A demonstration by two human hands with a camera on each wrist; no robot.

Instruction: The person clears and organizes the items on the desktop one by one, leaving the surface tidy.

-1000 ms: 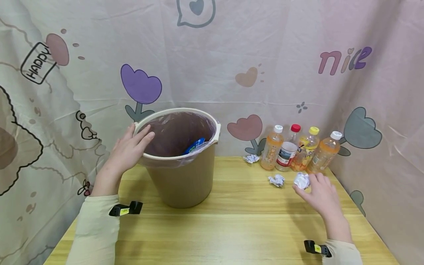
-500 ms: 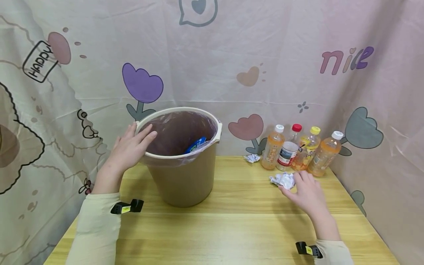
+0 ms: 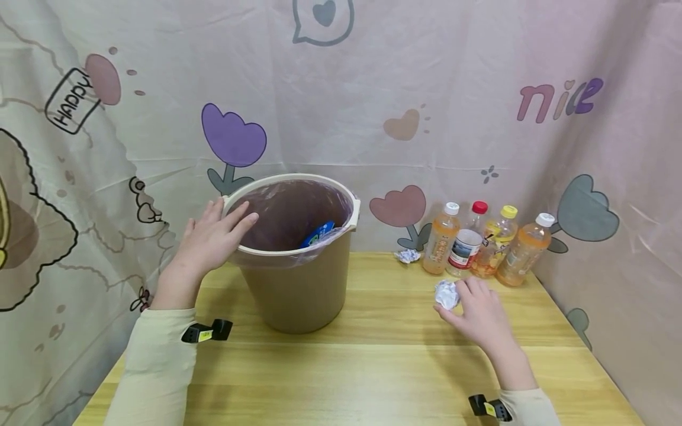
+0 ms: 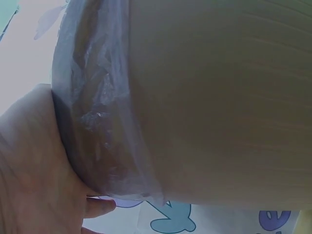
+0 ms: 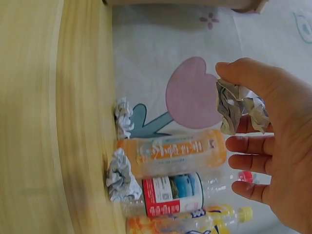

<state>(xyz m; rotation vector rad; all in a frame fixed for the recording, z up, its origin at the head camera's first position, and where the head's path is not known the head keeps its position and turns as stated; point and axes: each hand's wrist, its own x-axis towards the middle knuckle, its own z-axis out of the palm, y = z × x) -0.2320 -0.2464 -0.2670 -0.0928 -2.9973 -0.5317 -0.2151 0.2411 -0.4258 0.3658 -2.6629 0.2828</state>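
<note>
My right hand (image 3: pixel 482 313) pinches a crumpled paper ball (image 3: pixel 446 294) between thumb and fingertips, raised over the table in the right wrist view. Two more white paper balls lie on the tabletop: one paper ball (image 3: pixel 407 256) by the back edge, another paper ball (image 5: pixel 122 178) hidden behind the held one in the head view. With its fingers spread and fairly straight, my left hand (image 3: pixel 210 239) rests at the left rim of a brown waste bin (image 3: pixel 298 296). A clear liner bag (image 4: pixel 105 112) folds over that rim, and a blue wrapper (image 3: pixel 318 234) shows inside.
Several drink bottles (image 3: pixel 441 239) with white, red and yellow caps stand side by side at the back right, close to the patterned cloth (image 3: pixel 330 106). Wooden tabletop (image 3: pixel 341 384) stretches in front of the bin and between it and my right hand.
My right hand has moved left with the paper ball, from in front of the bottles to over another paper ball. My left hand stays at the bin's rim.
</note>
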